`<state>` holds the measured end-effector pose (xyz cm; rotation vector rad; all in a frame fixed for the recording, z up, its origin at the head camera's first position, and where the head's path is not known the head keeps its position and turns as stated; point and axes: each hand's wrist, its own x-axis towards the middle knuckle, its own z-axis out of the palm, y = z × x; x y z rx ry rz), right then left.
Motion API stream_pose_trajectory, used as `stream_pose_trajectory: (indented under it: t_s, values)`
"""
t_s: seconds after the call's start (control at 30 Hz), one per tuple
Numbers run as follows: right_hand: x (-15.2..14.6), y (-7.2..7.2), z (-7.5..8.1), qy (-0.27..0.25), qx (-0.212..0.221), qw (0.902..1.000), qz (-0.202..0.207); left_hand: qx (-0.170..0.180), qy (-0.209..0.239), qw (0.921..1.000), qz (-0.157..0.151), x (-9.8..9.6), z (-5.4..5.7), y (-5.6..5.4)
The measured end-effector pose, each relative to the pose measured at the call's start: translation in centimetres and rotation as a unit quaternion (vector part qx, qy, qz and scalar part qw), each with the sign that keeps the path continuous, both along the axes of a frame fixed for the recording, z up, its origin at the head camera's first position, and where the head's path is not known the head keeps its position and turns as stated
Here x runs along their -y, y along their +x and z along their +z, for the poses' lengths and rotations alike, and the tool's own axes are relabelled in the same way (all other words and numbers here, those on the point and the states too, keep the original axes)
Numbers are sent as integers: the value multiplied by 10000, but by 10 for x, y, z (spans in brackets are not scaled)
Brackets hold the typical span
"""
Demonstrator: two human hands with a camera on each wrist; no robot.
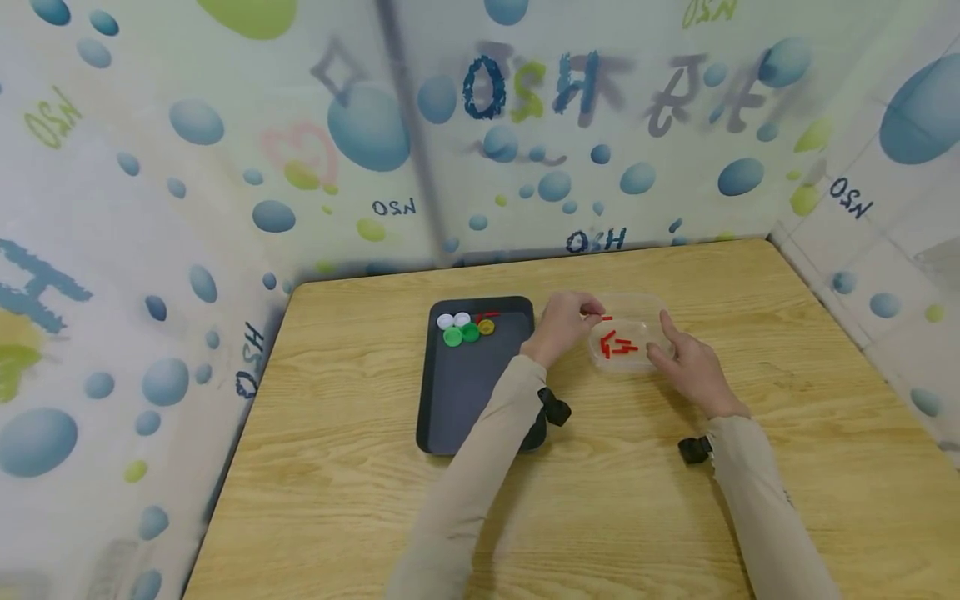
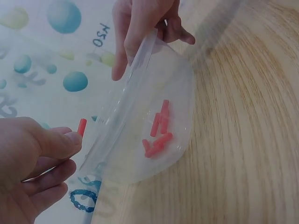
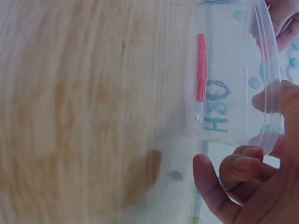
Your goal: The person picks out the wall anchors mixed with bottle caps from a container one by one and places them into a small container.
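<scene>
Between thumb and fingertips my left hand (image 1: 561,323) pinches a short red stick (image 2: 82,128), held up beside the rim of a clear plastic container (image 2: 177,156). Several more red sticks (image 2: 156,125) lie loose on the container's bottom. My right hand (image 1: 697,372) grips the container's rim from the right, the thumb over the edge and the other fingers along the outside. In the right wrist view the sticks inside line up as a red strip (image 3: 201,67) seen through the wall.
Left of the container a dark rectangular tray (image 1: 468,392) lies on the wooden table (image 1: 337,375). At its far end are two white caps (image 1: 446,321), two green caps (image 1: 452,337), a yellow cap (image 1: 487,327) and red sticks (image 1: 491,314). A patterned wall (image 1: 517,208) stands behind.
</scene>
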<state>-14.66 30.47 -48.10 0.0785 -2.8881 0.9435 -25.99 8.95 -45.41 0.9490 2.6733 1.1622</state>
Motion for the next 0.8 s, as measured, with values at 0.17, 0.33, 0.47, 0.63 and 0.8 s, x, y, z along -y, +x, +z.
stream_pose_trajectory:
  t_s: [0.17,0.33,0.47,0.63,0.8]
  values:
    - [0,-1,0,35,87,10000,-9,70,115,9999,-68,-3,-1,2]
    - [-1,-2,0,62,163,9998,-17,149,98,9997,-141,-10,-2,6]
    - [-2,-3,-2,58,154,9999,-10,148,-16,9997,-192,-16,-2,9]
    - [-1,-4,-3,31,139,9999,-20,197,-94,9995,-215,-21,-2,11]
    - [-2,-3,-3,32,71,10000,-56,192,25,9993,-306,-21,-2,12]
